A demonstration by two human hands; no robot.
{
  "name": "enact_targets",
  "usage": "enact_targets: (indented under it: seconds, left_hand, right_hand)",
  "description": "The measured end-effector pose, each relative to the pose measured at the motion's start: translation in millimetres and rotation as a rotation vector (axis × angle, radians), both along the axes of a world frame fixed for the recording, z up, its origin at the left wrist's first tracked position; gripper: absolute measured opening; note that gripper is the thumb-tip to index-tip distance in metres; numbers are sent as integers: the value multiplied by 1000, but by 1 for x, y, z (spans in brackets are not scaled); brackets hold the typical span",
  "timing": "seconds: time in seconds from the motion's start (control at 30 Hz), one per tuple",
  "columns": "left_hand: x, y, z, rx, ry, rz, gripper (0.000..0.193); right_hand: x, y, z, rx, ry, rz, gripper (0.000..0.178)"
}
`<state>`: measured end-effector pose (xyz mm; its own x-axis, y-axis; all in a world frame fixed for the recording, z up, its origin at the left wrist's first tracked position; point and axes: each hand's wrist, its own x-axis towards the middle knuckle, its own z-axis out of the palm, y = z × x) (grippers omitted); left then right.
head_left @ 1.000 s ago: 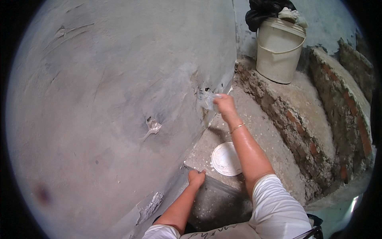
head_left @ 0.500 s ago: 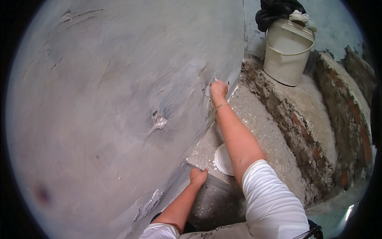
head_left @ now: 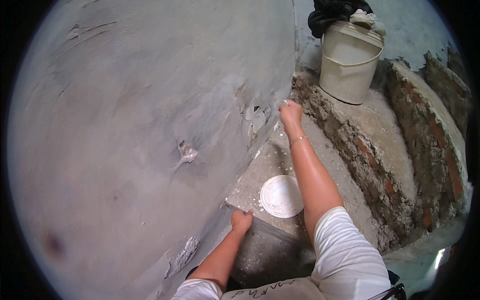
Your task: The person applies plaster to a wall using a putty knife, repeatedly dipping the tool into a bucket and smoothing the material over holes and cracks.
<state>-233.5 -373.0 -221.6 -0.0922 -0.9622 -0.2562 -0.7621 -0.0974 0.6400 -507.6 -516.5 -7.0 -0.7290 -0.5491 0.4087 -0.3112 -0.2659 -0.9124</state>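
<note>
My right hand [head_left: 291,114] is closed, with a small pale bit of something [head_left: 285,103] showing at its fingers; the rest is hidden. It is stretched far forward, just right of a chipped hole [head_left: 257,116] low in the grey plastered wall [head_left: 125,115]. My left hand [head_left: 242,220] rests at the front edge of a concrete step [head_left: 242,192], close to the wall. Its fingers curl at that edge, and whether they hold anything is hidden. A round white lid [head_left: 281,196], specked with debris, lies on the step between my arms.
Rough steps of concrete and brick [head_left: 370,150] rise at the right. A white bucket [head_left: 350,62] with a wire handle stands on one, a black bag [head_left: 337,15] on top. Another broken patch [head_left: 187,151] marks the wall, and pale crumbs lie along its foot.
My right hand has come away from the wall to the right, uncovering the chipped hole. More of the lid shows. My left hand stays at the step edge; the whole view has shifted slightly.
</note>
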Motion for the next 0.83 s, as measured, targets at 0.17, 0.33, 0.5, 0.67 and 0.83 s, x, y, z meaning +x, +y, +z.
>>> enact_targets:
  seconds: [0.17, 0.33, 0.5, 0.67, 0.83]
  left_hand:
    - [-13, -4, -10, 9, 75, -8, 49]
    - [18, -9, -7, 49, 26, 18, 48]
    - [-1, -5, 2, 12, 23, -30, 46]
    - [5, -8, -5, 16, 44, -7, 46]
    - [4, -8, 2, 38, 26, -14, 46]
  right_hand:
    - [49, -10, -30, 50, 434, -24, 31]
    - [70, 98, -13, 234, 48, 455, 28]
    - [10, 203, -27, 283, -258, 525, 32]
    - [7, 262, -36, 332, -343, 485, 35]
    - [3, 308, -59, 335, -723, 504, 45]
